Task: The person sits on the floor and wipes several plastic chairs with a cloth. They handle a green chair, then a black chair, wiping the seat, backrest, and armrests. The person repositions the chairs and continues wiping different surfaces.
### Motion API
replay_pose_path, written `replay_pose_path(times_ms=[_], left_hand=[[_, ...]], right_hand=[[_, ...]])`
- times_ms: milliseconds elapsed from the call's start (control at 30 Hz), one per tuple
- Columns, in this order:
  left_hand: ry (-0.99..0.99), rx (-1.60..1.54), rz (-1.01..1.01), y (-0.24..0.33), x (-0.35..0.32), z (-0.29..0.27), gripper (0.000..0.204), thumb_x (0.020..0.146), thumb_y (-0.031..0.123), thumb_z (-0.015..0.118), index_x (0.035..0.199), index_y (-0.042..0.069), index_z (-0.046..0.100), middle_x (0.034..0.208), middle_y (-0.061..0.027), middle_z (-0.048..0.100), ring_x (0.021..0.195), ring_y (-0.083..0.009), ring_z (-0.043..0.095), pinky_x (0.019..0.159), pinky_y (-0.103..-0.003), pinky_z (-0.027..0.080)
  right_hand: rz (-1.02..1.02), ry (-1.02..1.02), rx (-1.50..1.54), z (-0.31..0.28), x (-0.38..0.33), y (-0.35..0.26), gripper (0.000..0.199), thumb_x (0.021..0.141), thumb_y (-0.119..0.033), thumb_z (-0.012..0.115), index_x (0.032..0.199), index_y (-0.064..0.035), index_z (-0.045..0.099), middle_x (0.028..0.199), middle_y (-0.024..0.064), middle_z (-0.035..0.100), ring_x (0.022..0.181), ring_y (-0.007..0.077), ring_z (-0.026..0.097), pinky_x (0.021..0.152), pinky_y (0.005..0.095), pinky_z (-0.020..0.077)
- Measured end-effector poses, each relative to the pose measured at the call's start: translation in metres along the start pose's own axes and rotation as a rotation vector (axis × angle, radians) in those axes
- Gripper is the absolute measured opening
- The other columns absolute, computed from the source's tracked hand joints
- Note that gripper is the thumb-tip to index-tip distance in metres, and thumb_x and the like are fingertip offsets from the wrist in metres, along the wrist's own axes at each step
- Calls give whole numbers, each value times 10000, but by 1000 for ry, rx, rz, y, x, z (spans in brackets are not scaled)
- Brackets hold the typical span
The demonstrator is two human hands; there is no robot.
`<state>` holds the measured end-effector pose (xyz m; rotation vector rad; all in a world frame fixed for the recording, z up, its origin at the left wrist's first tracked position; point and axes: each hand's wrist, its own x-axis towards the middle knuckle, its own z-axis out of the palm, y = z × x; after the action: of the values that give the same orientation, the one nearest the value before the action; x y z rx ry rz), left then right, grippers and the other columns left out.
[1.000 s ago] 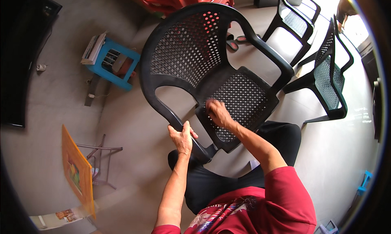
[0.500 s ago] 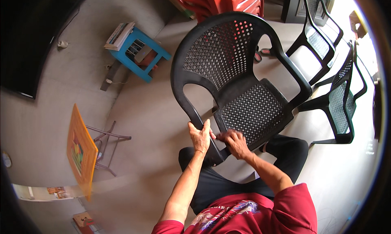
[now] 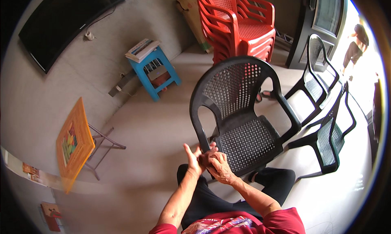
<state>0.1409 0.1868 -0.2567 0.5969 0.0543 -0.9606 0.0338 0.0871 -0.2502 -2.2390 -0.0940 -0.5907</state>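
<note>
A black plastic armchair [image 3: 248,142] with a perforated seat and back stands in front of me, between my knees. My left hand [image 3: 194,162] is at the front end of its left armrest [image 3: 199,128], thumb stretched out and fingers apart. My right hand [image 3: 220,167] lies against the left one at the same spot, its fingers curled in. Its fingertips are dark and blurred, so I cannot make out what, if anything, is in them. The two hands overlap and hide the lower front of the armrest.
Two more black armchairs [image 3: 315,85] [image 3: 328,142] stand at the right, by an open door [image 3: 326,26]. Red stacked chairs [image 3: 254,28] are behind. A blue stool [image 3: 148,73] bears books; an orange folding table [image 3: 75,142] stands left. A person [image 3: 356,44] is outside.
My left hand has loosened from the armrest, its thumb spreading outward. My right hand has moved left against it. The view has tilted up, showing more of the red chairs and the doorway.
</note>
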Motion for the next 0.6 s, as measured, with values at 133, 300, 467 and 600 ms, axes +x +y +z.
replay_pose_path(times_ms=[133, 300, 467, 600], left_hand=[[177, 55, 235, -23, -16, 8, 919, 813, 778, 177, 1389, 81, 341, 1388, -91, 405, 1294, -237, 353, 1096, -370, 226], [401, 424, 117, -44, -16, 2, 643, 912, 617, 275, 1139, 37, 435, 853, -125, 626, 634, -178, 612, 567, -294, 504], [484, 764, 382, -44, -13, 31, 337, 878, 234, 625, 922, 10, 376, 593, -48, 525, 413, -116, 489, 396, -244, 416], [426, 750, 425, -46, -11, 32, 307, 892, 205, 609, 915, 21, 364, 588, -29, 496, 424, -99, 482, 395, -232, 404]], right_hand=[[-175, -70, -141, 6, 53, 16, 333, 769, -167, 607, 1088, -96, 545, 1230, 100, 458, 1191, 323, 378, 984, 435, 314], [-413, -178, -492, 7, 126, 19, 372, 715, -209, 596, 1075, -119, 563, 1262, 62, 440, 1196, 261, 366, 871, 396, 379], [-728, -78, -715, 11, 184, 52, 357, 714, -220, 569, 1070, -189, 555, 1147, 34, 482, 1104, 210, 440, 862, 397, 369], [-704, 34, -709, -20, 214, 49, 360, 755, -264, 560, 1109, -211, 520, 1187, 40, 475, 1110, 208, 455, 772, 416, 423]])
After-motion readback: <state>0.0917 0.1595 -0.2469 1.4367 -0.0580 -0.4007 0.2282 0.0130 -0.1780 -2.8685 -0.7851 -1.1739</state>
